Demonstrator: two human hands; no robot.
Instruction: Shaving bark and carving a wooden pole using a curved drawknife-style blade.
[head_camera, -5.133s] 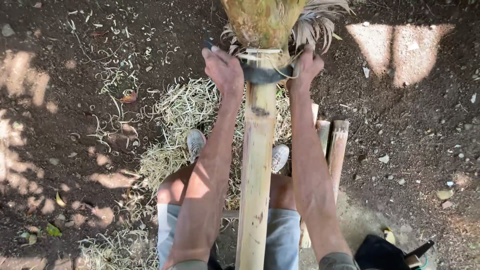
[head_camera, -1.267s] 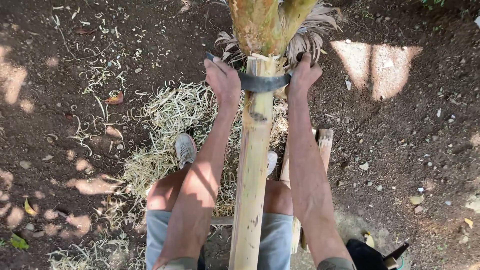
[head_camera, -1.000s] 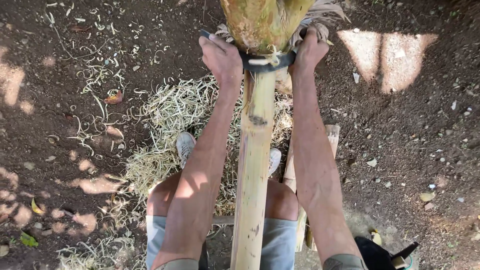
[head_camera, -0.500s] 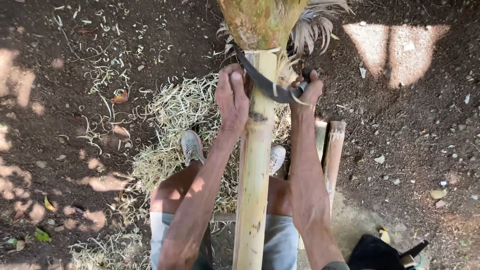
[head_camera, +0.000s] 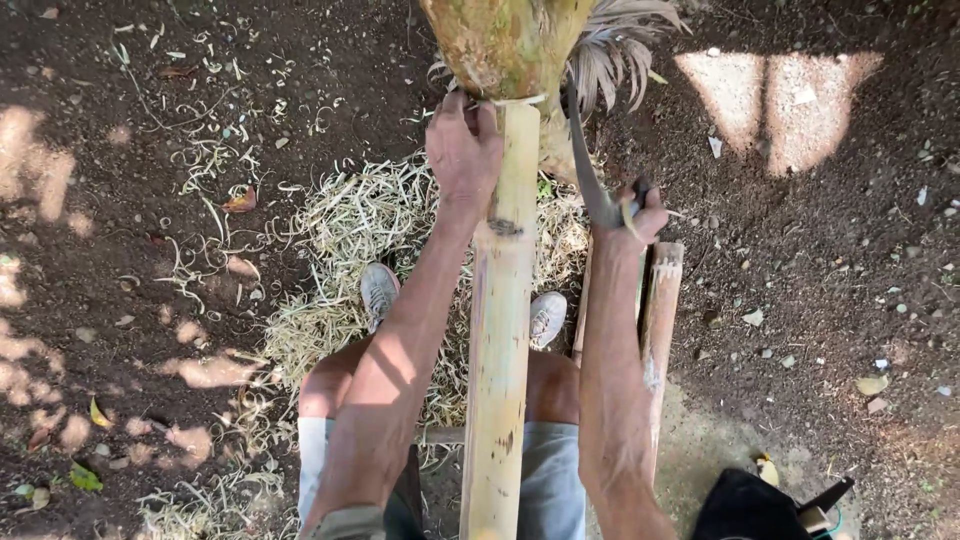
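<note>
**Two hands on a bamboo pole, one with a curved blade**

A person sits on the ground and looks down at a long pale bamboo pole (head_camera: 500, 330) that runs from near, between the knees, to far, where its unpeeled greenish-brown part (head_camera: 505, 40) begins. The left hand (head_camera: 463, 150) is closed around the pole on its left side, just below the edge of the unpeeled part. The right hand (head_camera: 632, 215) is away from the pole, to its right, and it grips the handle of a dark curved blade (head_camera: 585, 165). The blade points far and a little left, and its tip comes near the right side of the pole; I cannot tell if it touches.

Under the pole lies a heap of pale shavings (head_camera: 350, 260) on the dark soil. The two shoes (head_camera: 378, 292) of the person rest on this heap, one on each side of the pole. Just right of the right forearm stand some short wooden stakes (head_camera: 662, 300). Dry palm fibres (head_camera: 620, 60) spread out at the far right of the pole. At the near right corner there is a black bag (head_camera: 745, 505).
</note>
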